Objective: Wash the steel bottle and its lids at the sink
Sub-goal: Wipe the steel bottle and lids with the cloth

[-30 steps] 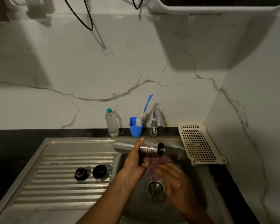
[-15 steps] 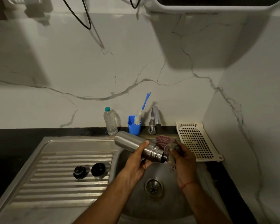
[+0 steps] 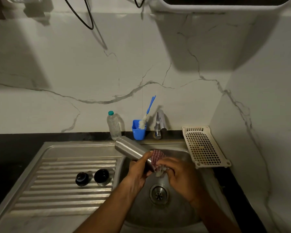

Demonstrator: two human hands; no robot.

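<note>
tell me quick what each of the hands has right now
Left hand: grips the steel bottle.
Right hand: grips the checked cloth, wrapped against the bottle.

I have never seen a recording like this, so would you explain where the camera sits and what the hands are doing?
There is no machine: a person wears one camera on the head, looking down at their hands over a sink. The left hand grips the steel bottle, tilted, and the right hand holds a checked cloth around its nearer end. A small dark lid and a larger lid lie on the draining board. Behind stand a plastic bottle, a blue cup with a brush, and the tap; a perforated tray lies at the right.
</note>
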